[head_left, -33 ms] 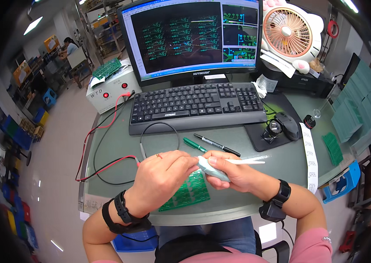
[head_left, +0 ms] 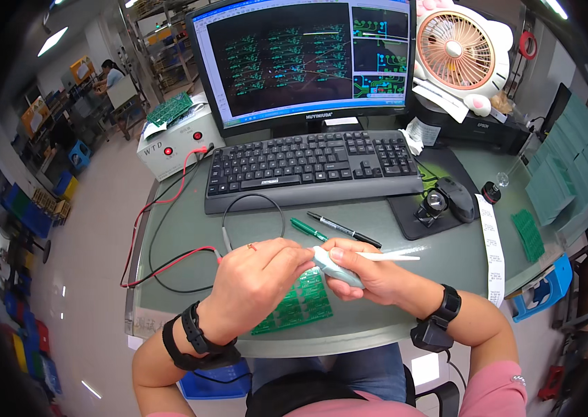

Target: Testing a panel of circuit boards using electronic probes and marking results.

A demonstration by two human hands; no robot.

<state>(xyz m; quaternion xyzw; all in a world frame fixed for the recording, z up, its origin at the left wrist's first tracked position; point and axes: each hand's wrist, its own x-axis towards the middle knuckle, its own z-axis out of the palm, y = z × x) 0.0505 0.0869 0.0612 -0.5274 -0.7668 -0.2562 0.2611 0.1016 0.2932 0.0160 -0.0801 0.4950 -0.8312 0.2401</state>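
Observation:
My left hand point(head_left: 256, 278) is closed, its fingertips pinched together close to my right hand; what they hold is hidden. Red and black test leads point(head_left: 193, 254) and a looped black cable point(head_left: 281, 215) run up to it and vanish behind it. In my right hand point(head_left: 370, 271), the fingers are wrapped round a pale green, rounded thing point(head_left: 336, 267) with a whitish end toward the left fingertips. A thin white stick point(head_left: 391, 256) juts out to the right from the same grip. Beneath both hands lies a green circuit board panel point(head_left: 297, 309), partly covered by the left hand.
A green pen point(head_left: 308, 229) and a black marker point(head_left: 346, 230) lie before the keyboard point(head_left: 308, 167). Behind stand a monitor point(head_left: 280, 76) and a white power box point(head_left: 176, 147). To the right are a mouse point(head_left: 457, 201), a loupe point(head_left: 433, 203), a paper strip point(head_left: 492, 250) and a fan point(head_left: 457, 52).

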